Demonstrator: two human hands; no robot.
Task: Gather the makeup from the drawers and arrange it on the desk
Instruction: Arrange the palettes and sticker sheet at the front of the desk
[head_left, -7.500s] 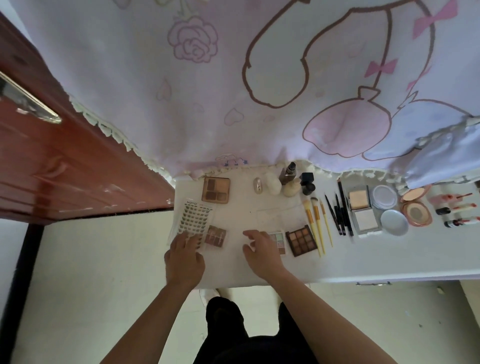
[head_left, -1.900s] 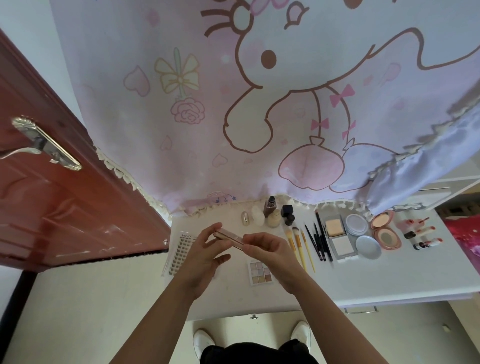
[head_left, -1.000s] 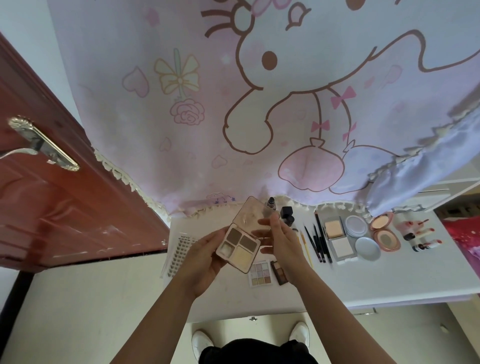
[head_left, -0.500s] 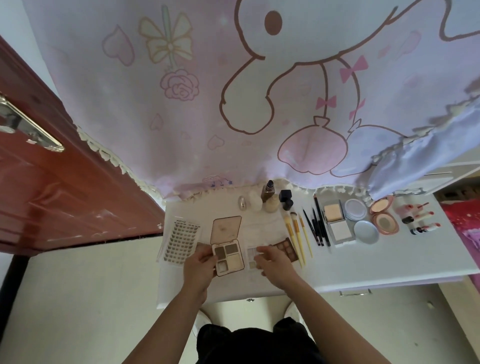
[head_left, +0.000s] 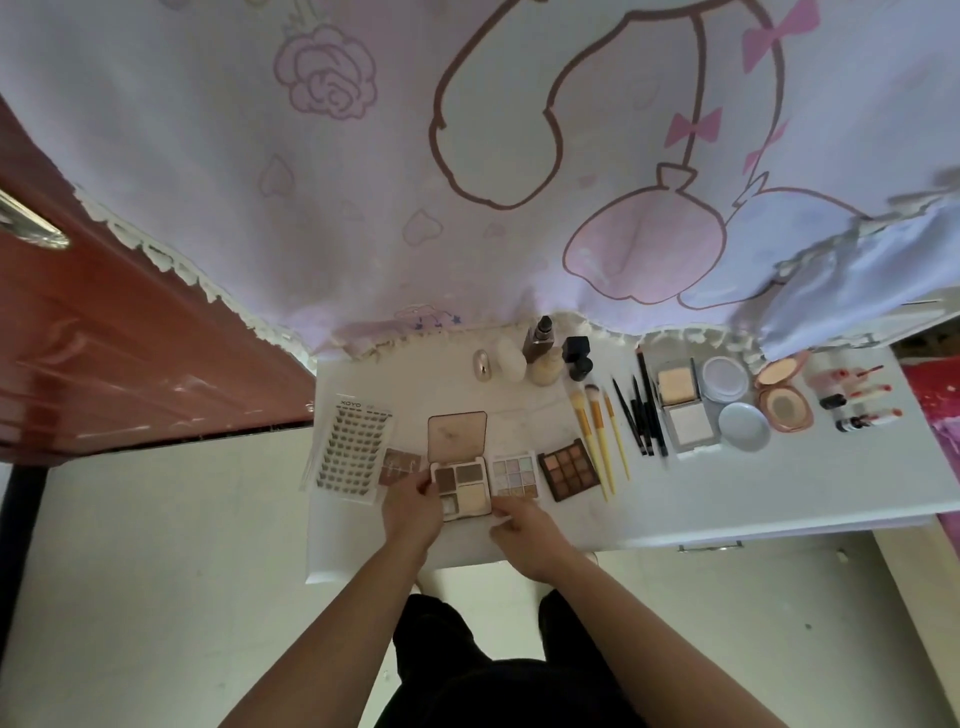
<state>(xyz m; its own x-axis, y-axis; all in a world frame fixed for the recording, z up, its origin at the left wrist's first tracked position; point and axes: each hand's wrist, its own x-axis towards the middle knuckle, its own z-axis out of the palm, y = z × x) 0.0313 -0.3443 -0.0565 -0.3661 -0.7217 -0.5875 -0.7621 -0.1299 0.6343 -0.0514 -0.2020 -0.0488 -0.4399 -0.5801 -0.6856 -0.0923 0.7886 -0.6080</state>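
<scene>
An open four-pan eyeshadow palette (head_left: 462, 486) lies on the white desk (head_left: 727, 499) near its front edge, lid tipped back. My left hand (head_left: 413, 512) pinches its left edge and my right hand (head_left: 524, 525) grips its lower right corner. Left of it sit a small brown palette (head_left: 399, 464) and a lash sheet (head_left: 353, 447). To its right lie a pastel palette (head_left: 514, 474) and a brown nine-pan palette (head_left: 569, 467).
Further right on the desk lie yellow brushes (head_left: 597, 431), black pencils (head_left: 641, 415), square powder compacts (head_left: 680, 405), round compacts (head_left: 743, 426) and lipsticks (head_left: 862, 400). Small bottles (head_left: 545, 353) stand at the back. A cartoon-print cloth (head_left: 467, 156) hangs behind. A red-brown door (head_left: 104, 338) stands left.
The palette, held up and opened in the air a second ago, now rests on the desk between the small brown and pastel palettes. My right hand has moved from the pastel palette to its corner.
</scene>
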